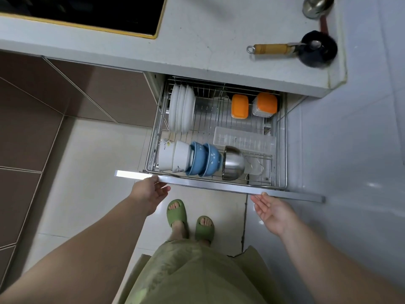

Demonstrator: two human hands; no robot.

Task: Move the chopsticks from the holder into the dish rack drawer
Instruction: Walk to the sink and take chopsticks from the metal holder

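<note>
Down at the near edge of the pulled-out dish rack drawer (pixel 219 187), both hands meet its front rail. The left hand (pixel 149 194) has its fingers loosely spread, fingertips touching the rail near the left corner, gripping nothing. The right hand (pixel 271 210) is palm up, fingers extended and relaxed, tips just under the rail toward the right corner, also empty. Two green slippers (pixel 189 219) stand on the floor between the arms.

Inside the drawer, along the front edge, stand two white bowls (pixel 175 156), two blue bowls (pixel 203 160) and one steel bowl (pixel 233 164), all on edge in a row. Behind them lies one clear plastic tray (pixel 244 139). At the back left corner three white plates (pixel 182 108) stand upright; at the back right sit two orange-lidded containers (pixel 254 105).

On the worktop (pixel 197 40) beyond, near its right edge, lies one black ladle (pixel 315 49) with a wooden handle. Neither chopsticks nor holder can be seen.
</note>
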